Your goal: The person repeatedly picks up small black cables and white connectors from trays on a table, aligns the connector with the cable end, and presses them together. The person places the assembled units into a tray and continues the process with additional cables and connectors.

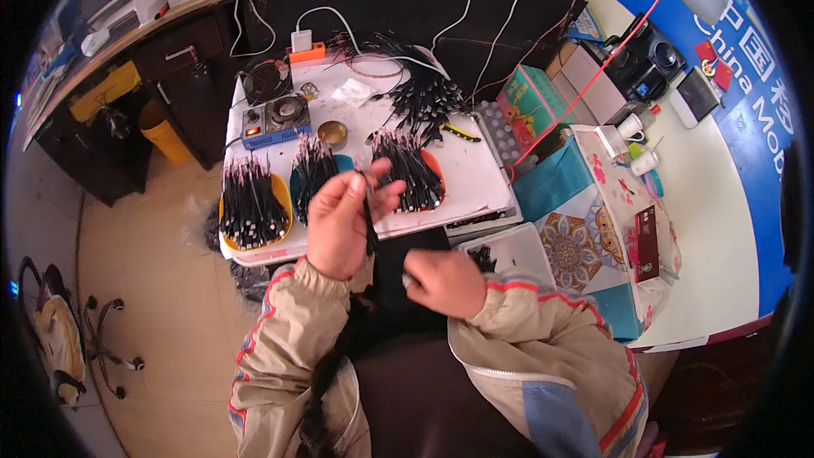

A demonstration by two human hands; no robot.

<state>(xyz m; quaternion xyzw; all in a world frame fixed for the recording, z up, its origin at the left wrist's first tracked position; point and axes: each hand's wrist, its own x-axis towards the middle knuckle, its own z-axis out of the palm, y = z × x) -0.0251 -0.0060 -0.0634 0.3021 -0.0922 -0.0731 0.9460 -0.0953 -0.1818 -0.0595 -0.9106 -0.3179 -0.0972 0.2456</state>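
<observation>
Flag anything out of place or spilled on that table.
The black wire heap at the white table's back right: it sprawls loose, unlike the three wire bundles gathered in front. A crumpled white scrap beside it looks like litter. No obvious damage.

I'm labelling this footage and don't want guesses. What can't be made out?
Head view:
Right hand: contents, if any, blurred and covered by its fingers.
Dark strand in the left hand: too small to tell its parts.
Middle bowl: mostly hidden by wires.
Chair: cut off by the dark rim.

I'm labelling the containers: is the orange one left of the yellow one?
No, the orange container stands to the right of the yellow container.
</observation>
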